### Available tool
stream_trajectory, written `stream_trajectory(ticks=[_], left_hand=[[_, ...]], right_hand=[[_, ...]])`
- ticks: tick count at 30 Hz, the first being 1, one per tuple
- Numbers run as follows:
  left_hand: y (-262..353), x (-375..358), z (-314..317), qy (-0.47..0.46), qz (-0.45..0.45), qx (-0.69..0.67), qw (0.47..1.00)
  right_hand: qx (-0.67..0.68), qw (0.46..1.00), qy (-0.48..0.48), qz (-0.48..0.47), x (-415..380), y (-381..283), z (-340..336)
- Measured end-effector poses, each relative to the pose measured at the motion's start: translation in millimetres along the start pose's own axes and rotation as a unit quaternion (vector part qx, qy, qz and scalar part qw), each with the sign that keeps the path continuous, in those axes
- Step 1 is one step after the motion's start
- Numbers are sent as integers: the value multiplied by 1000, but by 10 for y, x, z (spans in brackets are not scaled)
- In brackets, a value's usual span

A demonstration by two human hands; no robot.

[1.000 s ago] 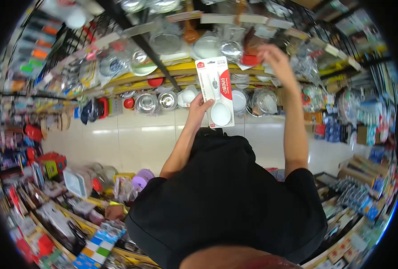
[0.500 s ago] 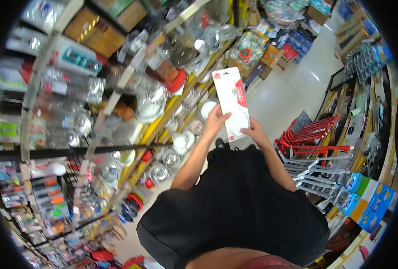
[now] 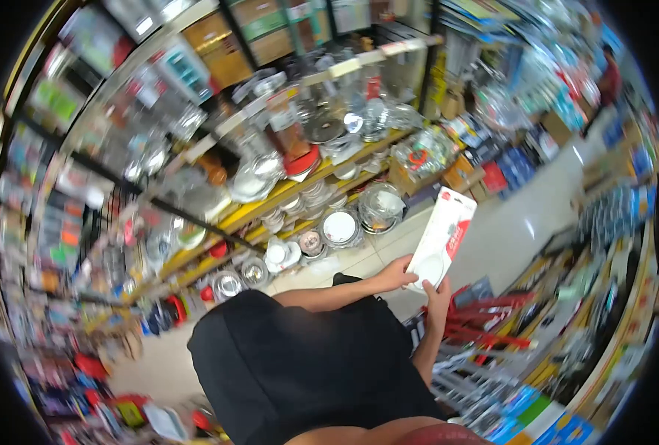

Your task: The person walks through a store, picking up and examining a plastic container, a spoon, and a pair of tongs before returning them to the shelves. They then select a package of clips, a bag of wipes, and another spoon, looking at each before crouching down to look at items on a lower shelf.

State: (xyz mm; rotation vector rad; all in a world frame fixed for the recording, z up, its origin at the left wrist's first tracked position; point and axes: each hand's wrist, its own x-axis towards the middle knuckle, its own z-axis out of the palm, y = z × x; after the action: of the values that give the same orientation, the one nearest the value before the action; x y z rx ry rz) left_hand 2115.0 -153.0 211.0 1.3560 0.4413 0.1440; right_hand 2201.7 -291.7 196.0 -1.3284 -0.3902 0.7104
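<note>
A long white and red blister pack point(image 3: 442, 233) with a round white item at its lower end is held out in front of me, tilted to the right. My left hand point(image 3: 396, 273) pinches its lower left edge. The fingers of my right hand point(image 3: 438, 295) grip its bottom right corner. Both hands are close together, just beyond my black clothing.
Shelves with glassware and plates point(image 3: 341, 227) run along the left and ahead. Red folded racks point(image 3: 485, 315) and grey hangers stand at the right. Boxes point(image 3: 463, 174) line the tiled aisle point(image 3: 526, 230). A person point(image 3: 609, 78) is at the far upper right.
The view has turned left. The pack and both hands now appear lower and further right, with the pack tilted right. Both hands still hold it, closer together than before.
</note>
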Motion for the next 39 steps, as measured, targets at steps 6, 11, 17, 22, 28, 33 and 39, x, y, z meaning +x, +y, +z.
stream_trajectory(ticks=[6, 11, 17, 22, 28, 33, 39], left_hand=[[190, -192, -179, 127, 32, 77, 988], [-64, -443, -921, 356, 97, 84, 926], [221, -1342, -1727, 489, 152, -50, 857], [119, -1943, -2161, 489, 168, -106, 849], [176, -3172, -3181, 589, 231, -27, 774], [744, -4603, -4233, 651, 364, -20, 665], [1399, -5663, -5089, 698, 408, 82, 583]], right_hand=[[-11, 994, -105, 23, 247, 98, 219], [-57, 963, -255, 70, 529, 471, 573], [-310, 881, -356, 17, 647, 1221, 564], [-266, 914, -302, 58, 315, 934, 1215], [-305, 891, -337, 9, -44, 1414, 2519], [-410, 781, -468, -45, -615, 1761, 3412], [-504, 667, -546, -43, -725, 1848, 3958]])
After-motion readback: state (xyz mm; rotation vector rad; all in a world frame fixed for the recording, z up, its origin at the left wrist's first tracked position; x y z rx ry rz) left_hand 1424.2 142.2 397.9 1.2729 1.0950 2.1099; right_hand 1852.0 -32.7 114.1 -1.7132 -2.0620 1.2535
